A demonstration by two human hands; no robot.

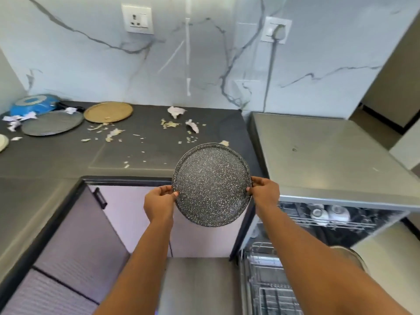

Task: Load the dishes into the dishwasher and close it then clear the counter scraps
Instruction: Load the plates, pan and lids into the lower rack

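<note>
**Speckled plate held in both hands, off the counter's front edge**

Black speckled plate (211, 184) held in the air, tilted with its face toward the camera, just past the front edge of the dark counter (68, 155) near its right end. Left hand (159, 201) pinches the plate's left rim, thumb on the face, fingers behind. Right hand (264, 189) is closed on the right rim the same way.

Dishwasher (318, 155) stands immediately right of the counter, open. Upper rack (327, 215) shows white bowls (329, 212); lower rack (268, 280) is pulled out below the right forearm.

On the counter: food scraps (109, 133) scattered across the middle toward the back, crumpled paper bits (176, 111) near the back edge. At the back left corner, a grey plate (52, 122), a tan plate (108, 111) beside it, and an upturned blue bowl (34, 104) behind them. A pale plate (3, 142) is cut off at the left edge.
</note>
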